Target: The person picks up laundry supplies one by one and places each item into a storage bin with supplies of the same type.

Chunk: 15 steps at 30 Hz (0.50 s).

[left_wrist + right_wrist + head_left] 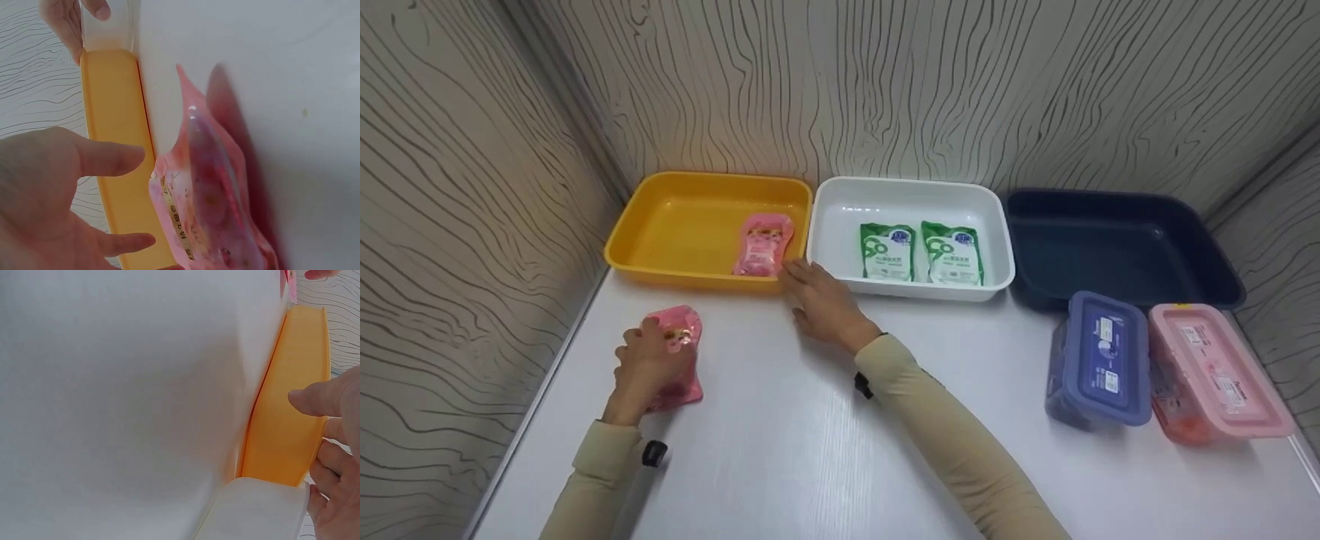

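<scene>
Covering part of a pink pouch (684, 339) on the near left of the white table (780, 435), the left hand (649, 367) showed bent fingers in the head view. The right hand (825, 304) lay with fingers extended where the yellow tray (697, 280) met the white tray (915, 291). A second pink pouch (763, 246) lay at the yellow tray's right end, close to that hand, so the near right corner was the crowded one, while the left part gave freer access. The white tray held two green-and-white packs (887, 255); farther right came a dark blue tray (1110, 247), its near side partly hidden by a blue-lidded box (1106, 360), with a pink-lidded box (1222, 371) beside it, both well apart from the hands. In the left wrist view, the left thumb (115, 157) and a finger stood wide apart beside the pouch; no firm hold showed, and full contact could not be told. A good grip, I judged, called for closing evenly across the pouch's body, since soft film would likely fold under a corner pinch. In the right wrist view, the right thumb (315, 398) stood before the yellow tray's outer wall, the fingers by the rim, grasping no pouch.
</scene>
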### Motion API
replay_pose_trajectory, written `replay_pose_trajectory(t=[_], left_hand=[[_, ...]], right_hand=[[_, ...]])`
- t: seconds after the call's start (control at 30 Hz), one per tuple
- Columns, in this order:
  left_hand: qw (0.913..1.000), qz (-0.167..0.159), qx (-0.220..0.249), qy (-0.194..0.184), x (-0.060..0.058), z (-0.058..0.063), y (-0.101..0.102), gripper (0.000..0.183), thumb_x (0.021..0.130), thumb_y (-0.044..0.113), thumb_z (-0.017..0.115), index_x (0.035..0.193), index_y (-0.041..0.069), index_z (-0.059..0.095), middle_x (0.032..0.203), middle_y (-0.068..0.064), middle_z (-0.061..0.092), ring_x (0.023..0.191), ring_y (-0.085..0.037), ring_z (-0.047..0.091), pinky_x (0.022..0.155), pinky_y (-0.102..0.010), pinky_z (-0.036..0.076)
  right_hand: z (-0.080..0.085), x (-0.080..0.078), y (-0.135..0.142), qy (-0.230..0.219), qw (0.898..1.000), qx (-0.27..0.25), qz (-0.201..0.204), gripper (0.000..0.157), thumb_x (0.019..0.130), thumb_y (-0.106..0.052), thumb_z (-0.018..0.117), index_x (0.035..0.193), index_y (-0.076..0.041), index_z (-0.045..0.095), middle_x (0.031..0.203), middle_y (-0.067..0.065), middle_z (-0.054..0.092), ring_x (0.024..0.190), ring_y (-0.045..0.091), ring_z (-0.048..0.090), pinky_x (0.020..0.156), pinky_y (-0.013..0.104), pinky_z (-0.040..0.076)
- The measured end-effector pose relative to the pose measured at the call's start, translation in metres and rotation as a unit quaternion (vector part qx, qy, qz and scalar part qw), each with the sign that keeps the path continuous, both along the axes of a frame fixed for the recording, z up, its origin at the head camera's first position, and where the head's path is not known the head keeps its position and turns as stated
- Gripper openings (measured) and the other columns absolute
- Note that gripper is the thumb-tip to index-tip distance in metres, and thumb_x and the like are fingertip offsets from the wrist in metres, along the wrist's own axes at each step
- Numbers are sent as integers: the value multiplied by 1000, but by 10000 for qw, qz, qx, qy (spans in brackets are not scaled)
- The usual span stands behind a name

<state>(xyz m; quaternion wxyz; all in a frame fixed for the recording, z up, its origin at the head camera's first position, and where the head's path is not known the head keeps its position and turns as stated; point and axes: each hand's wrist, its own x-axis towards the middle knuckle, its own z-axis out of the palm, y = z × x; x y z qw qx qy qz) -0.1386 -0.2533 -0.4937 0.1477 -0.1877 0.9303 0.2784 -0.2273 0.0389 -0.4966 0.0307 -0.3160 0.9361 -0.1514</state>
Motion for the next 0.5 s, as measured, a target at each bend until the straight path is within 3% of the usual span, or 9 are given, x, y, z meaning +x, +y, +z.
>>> replay_pose_trajectory(t=[0.2,0.5], left_hand=[[9998,77,-139,-142,4,-5,0,86,92,27,68,160,-4,24,138,-41,37,119,-55,42,99,-70,51],[9994,190,-180,-247,5,-7,-2,94,86,26,75,157,-8,24,130,-39,38,117,-54,40,100,-69,49]], right_hand=[[-2,0,-1,25,10000,6,-5,71,102,-18,72,165,-10,40,176,6,31,164,25,26,135,42,18],[-1,1,-2,-2,9999,87,-123,70,103,-19,71,166,-11,40,177,4,29,165,23,25,135,41,19]])
